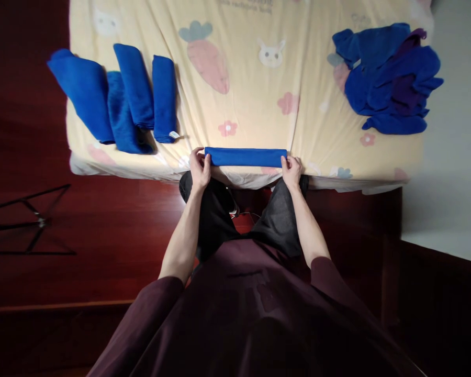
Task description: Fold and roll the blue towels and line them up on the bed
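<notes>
Maroon sleeves, left hand (200, 168) and right hand (291, 170) closed on folded blue towel (245, 157) ends, bed edge (337, 180)

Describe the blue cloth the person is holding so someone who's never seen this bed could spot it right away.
Start at the bed with the yellow cartoon sheet and go to its near edge, in front of the person. There a narrow folded blue cloth lies crosswise, with the left hand and right hand gripping its ends. Unlike the folded cloths at far left and the loose heap at far right, it lies alone.
</notes>
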Demonstrator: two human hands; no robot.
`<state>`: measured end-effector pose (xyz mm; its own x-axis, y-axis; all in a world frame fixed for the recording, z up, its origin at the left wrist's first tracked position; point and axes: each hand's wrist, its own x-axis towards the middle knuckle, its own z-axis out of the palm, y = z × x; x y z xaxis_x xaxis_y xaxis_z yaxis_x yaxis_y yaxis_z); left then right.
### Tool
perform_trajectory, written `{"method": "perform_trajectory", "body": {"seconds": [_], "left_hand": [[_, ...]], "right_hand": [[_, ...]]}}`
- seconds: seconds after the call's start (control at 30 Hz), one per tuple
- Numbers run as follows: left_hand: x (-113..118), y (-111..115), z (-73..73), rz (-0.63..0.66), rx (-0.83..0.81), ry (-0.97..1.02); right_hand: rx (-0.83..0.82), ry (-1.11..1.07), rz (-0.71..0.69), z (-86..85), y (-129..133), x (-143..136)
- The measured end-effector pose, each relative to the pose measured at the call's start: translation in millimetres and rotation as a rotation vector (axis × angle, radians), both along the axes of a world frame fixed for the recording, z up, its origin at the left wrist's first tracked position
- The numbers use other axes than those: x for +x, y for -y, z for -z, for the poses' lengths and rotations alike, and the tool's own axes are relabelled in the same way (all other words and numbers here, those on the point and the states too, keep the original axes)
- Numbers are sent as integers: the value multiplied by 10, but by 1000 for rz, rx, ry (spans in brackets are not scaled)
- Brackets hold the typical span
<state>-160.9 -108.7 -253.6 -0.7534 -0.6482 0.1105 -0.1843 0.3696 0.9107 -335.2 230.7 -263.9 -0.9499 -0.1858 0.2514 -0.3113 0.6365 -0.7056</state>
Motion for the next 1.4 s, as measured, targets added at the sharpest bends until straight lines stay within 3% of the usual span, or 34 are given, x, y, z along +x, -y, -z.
{"method": "perform_trajectory", "body": {"seconds": [0.3, 0.43, 0.57, 0.67, 0.73, 0.8, 0.87, 0.97, 1.03, 1.1, 1.2, 1.4], "left_hand": [[-49, -12, -33, -73, 9, 50], [-94, -47, -67, -79, -17, 96], [-59, -56, -233, -115, -2, 140], [158, -106, -420, -218, 166, 114], [377, -252, -511, -301, 376, 104], [569, -518, -545, -276, 521, 118], [643, -858, -526, -151, 700, 141], [459, -1295, -463, -31, 987, 133], [213, -1430, -434, -63, 1283, 20], [-26, -1445, -430, -143, 1488, -79], [-236, -1363, -452, -235, 1555, -59], [-246, -1247, -463, -343, 1565, -199]], "right_hand": [[-25, 158, 82, -134, 141, -4], [46, 189, 76, -273, 156, -51], [206, 222, 79, -435, 106, -100], [312, 208, 157, -554, 79, -162], [287, 137, 159, -637, 98, -225], [236, 58, 37, -729, 156, -303], [243, 57, -206, -824, 243, -396], [447, 232, -567, -942, 383, -578], [618, 377, -718, -988, 458, -724], [705, 482, -793, -1013, 510, -868], [717, 585, -808, -1026, 560, -1031], [809, 607, -860, -1004, 654, -1116]]}}
